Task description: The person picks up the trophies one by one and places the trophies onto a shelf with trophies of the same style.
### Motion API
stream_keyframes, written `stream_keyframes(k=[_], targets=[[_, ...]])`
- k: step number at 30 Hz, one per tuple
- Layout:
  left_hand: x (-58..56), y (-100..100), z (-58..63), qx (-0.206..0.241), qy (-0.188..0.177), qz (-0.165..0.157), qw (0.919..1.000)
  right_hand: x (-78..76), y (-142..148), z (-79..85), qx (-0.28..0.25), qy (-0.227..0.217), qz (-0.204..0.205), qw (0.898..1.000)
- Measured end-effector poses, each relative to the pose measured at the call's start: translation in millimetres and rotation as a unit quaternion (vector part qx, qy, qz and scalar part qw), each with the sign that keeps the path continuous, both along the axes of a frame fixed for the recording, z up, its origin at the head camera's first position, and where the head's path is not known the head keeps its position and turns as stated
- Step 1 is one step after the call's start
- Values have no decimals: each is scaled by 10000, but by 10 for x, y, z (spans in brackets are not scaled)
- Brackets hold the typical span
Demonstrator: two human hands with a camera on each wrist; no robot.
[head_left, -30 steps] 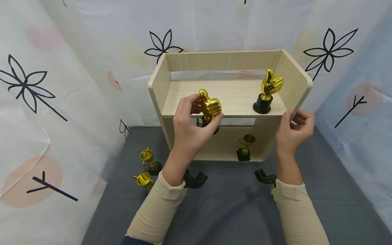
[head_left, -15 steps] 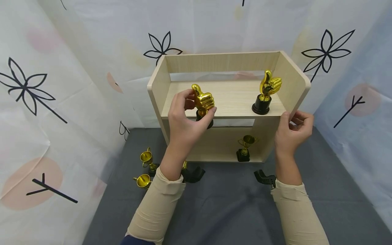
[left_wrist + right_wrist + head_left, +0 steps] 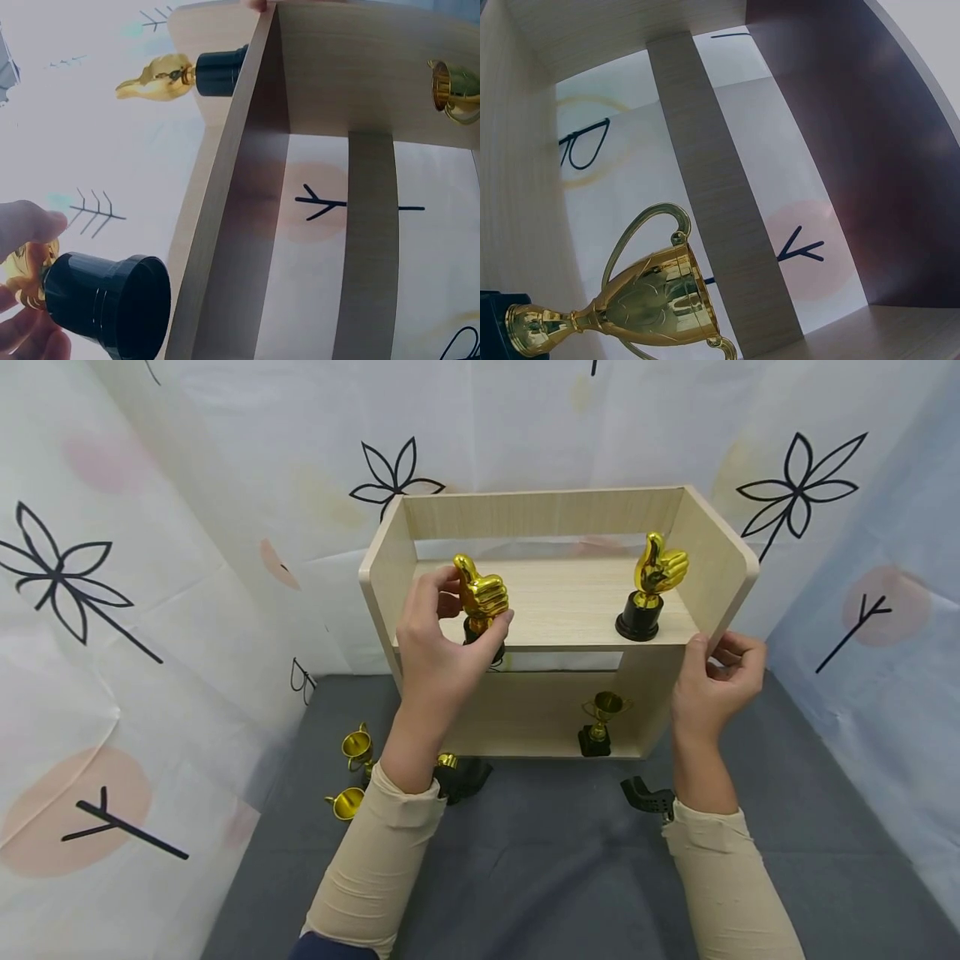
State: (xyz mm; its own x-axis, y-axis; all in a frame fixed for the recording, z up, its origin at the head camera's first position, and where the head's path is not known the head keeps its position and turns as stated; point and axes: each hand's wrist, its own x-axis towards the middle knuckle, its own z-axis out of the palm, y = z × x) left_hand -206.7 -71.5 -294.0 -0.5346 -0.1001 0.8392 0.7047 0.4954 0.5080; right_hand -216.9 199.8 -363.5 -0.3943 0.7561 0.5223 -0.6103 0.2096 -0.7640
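Observation:
My left hand grips a gold thumbs-up trophy between thumb and fingers, at the front of the upper shelf's left half. In the left wrist view its black base hangs in the air, just off the shelf edge. My right hand pinches the front edge of the right side panel of the pale wooden shelf unit. A second thumbs-up trophy stands upright on the upper shelf at the right. Below it, a gold cup trophy stands on the lower shelf, seen close in the right wrist view.
Two gold cup trophies stand on the grey cloth left of the unit: one cup behind, another cup nearer, both partly hidden by my left arm. Another gold piece peeks out beside that wrist. Patterned white cloth hangs behind and at the sides.
My left hand has moved left and slightly up with the thumbs-up trophy, from the shelf's middle towards its left side. The right hand keeps its grip on the side panel.

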Motion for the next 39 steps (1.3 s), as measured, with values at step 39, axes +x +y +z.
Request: stream_keyframes(k=[39], targets=[[-89,-155,-94,-48,-181,490,9986,4,-7,14,-62,-82,30,9999]])
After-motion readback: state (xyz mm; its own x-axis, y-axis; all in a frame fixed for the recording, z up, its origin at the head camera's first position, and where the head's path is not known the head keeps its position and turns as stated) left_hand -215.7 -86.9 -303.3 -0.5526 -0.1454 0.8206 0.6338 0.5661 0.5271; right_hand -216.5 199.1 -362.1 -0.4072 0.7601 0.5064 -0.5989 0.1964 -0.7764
